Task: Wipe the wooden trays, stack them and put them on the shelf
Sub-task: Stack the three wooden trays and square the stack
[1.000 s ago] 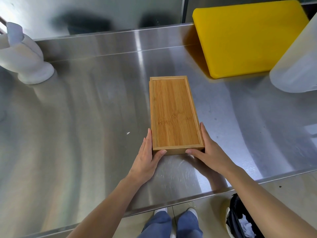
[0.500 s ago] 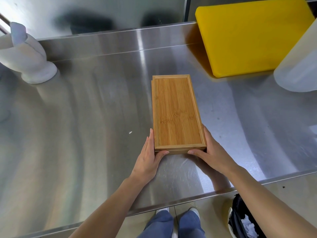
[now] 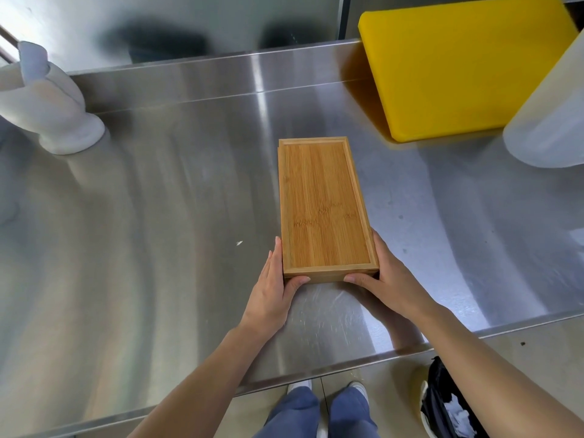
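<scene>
Bamboo-coloured wooden trays (image 3: 325, 207) lie stacked on the stainless steel table (image 3: 158, 232), lengthwise away from the person; a second edge shows below the top tray at its near end and along its left side, so there is more than one, though how many I cannot tell. The left hand (image 3: 271, 295) lies flat against the stack's near left corner, fingers straight along the side and thumb curled onto the near end face. The right hand (image 3: 388, 282) mirrors it at the near right corner, fingers along the right side and thumb pressed to the near end. Both hands clasp the stack between them, half closed about its corners. Beyond the stack to its right, a yellow cutting board (image 3: 467, 67) leans on the table's back edge, with a translucent plastic container (image 3: 550, 121) just right of it. Far left of the stack stands a white ceramic object (image 3: 53, 102).
</scene>
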Available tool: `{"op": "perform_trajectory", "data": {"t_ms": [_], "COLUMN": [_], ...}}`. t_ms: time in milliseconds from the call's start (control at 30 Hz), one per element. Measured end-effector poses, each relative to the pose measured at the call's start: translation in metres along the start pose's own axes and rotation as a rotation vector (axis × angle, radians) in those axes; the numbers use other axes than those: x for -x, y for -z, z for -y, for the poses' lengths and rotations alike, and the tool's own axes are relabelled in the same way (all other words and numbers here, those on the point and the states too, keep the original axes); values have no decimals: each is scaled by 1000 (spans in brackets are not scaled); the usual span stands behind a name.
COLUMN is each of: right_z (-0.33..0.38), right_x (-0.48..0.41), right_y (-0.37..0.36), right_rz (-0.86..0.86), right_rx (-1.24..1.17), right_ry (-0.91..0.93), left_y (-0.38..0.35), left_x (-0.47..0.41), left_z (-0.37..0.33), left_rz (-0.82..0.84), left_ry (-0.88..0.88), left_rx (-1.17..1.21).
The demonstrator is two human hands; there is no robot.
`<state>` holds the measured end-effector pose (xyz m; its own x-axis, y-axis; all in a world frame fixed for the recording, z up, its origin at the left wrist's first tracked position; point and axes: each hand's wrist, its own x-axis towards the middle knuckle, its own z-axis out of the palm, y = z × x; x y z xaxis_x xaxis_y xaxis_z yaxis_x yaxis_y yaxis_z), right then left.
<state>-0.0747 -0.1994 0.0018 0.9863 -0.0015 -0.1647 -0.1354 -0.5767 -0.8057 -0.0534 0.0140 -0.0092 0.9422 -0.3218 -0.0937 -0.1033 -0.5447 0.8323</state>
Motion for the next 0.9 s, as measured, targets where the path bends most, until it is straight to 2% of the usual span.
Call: {"op": "perform_trajectory", "data": {"t_ms": [133,233,300,333,400,500,700,900], "right_z": [-1,0,6,10,17,24,35,39], "right_x": [0,-5,-9,-11,-15,-23,-22,-21], "right_y": [1,9,16,18,18,12,2,7], "right_rz": [-21,-33,-4,9,26,31,-76,-65], "right_rx": [-224,-485,-594,-606,-607,-607,-572,-662], "right_ry": [-85,-199,-238,-258,-315,-427,-483,-523], "left_y": [1,5,12,16,24,25,11,14], "left_x": [1,0,-12,-19,-33,-45,-53,-57], "left_z": [1,-5,-13,-16,-25,-38,-53,-53], "left_rz": [3,-96,-165,-156,-35,122,57,75], "left_ry": [28,172,315,402,547,654,771,723], "left_rx": [123,439,494,481,474,475,478,413]}}
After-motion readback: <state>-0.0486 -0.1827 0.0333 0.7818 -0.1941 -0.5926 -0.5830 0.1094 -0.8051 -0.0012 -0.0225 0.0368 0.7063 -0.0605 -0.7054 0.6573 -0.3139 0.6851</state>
